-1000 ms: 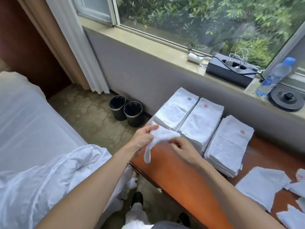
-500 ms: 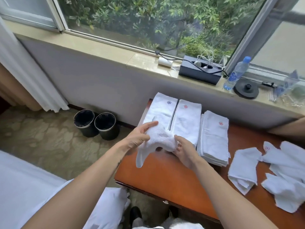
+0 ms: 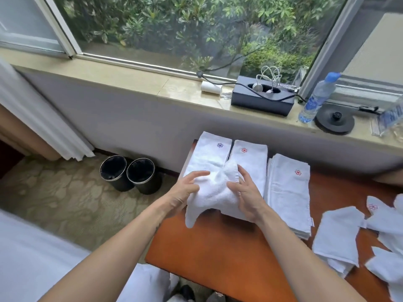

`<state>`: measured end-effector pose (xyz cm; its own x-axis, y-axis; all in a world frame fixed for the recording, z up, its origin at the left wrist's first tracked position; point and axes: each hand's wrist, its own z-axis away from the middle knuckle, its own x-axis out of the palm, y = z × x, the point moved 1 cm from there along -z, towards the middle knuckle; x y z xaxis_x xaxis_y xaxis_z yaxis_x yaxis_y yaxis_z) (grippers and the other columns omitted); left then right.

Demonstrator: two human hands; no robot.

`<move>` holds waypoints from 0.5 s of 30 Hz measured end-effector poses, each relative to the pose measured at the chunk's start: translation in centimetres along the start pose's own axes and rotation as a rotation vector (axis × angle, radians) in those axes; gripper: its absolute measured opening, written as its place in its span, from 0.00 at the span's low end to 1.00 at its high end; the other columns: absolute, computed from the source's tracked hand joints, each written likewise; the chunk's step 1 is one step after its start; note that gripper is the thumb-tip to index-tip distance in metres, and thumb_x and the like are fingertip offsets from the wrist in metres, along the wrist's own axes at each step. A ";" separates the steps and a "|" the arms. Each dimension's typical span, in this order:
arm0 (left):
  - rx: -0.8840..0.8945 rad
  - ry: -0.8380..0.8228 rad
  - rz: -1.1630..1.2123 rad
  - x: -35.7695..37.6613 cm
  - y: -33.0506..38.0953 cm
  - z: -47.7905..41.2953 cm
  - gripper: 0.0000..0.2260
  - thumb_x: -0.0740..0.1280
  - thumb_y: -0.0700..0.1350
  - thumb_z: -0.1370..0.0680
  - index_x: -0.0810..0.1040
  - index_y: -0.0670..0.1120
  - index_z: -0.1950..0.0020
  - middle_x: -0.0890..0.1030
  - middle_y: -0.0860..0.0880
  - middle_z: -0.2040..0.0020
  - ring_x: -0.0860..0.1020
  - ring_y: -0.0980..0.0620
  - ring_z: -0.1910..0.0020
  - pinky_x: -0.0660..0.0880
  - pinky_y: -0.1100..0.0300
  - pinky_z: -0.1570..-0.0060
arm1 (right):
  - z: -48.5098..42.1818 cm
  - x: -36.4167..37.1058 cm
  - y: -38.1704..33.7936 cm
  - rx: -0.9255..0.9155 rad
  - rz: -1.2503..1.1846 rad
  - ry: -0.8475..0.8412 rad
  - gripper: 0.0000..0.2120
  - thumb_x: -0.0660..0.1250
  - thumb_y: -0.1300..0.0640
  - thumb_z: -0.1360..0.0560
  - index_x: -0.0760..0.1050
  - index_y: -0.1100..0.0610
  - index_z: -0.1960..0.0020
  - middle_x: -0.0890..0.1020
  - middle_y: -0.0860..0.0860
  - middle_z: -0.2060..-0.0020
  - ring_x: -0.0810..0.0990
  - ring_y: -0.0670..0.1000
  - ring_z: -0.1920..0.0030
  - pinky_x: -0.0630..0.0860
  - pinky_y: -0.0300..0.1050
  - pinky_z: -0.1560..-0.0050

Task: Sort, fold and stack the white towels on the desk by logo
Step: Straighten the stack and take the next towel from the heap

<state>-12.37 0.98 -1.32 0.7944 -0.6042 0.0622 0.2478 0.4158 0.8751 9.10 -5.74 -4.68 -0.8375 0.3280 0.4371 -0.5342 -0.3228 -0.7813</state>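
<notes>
Item 1: crumpled white towel (image 3: 214,188). I see it held over the near ends of two folded stacks, one corner hanging toward the table (image 3: 218,258) at 7 o'clock. I cannot see its logo.

Item 2: left hand (image 3: 185,192), at the towel's 9 o'clock, fingers curled over the cloth and gripping it.

Item 3: right hand (image 3: 246,192), at the towel's 3 o'clock, thumb on top and fingers behind, gripping the same cloth.

Item 4: blue-logo stack (image 3: 209,153), at 12 o'clock of the towel, on the table's far left corner.

Item 5: red-logo stack (image 3: 250,158), touching the blue-logo stack on its 3 o'clock side.

Item 6: second red-logo stack (image 3: 287,192), just beside it, further toward 3 o'clock.

Item 7: loose towels (image 3: 337,236), unfolded, at 4 o'clock on the table's right part; I read a red logo on one.

Item 8: two black bins (image 3: 128,173), on the carpet at 9 o'clock.

Item 9: windowsill at 12 o'clock, bearing a black box (image 3: 261,101) with cables, a water bottle (image 3: 316,99) and a black round base (image 3: 334,120).

Item 10: bed (image 3: 32,258), white, at 8 o'clock.
</notes>
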 end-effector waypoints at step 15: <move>0.129 0.105 -0.241 -5.8 2.8 -9.7 0.27 0.65 0.41 0.26 0.76 0.60 0.29 0.75 0.59 0.27 0.71 0.54 0.25 0.67 0.46 0.24 | -9.6 2.0 -2.6 -0.026 0.199 0.266 0.14 0.67 0.68 0.20 0.80 0.55 0.38 0.86 0.54 0.46 0.87 0.55 0.48 0.84 0.52 0.53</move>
<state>-10.94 12.25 -3.93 0.7759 -0.5988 -0.1987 0.3688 0.1751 0.9129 9.94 4.25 -6.06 -0.8641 0.4817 0.1456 -0.3566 -0.3821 -0.8526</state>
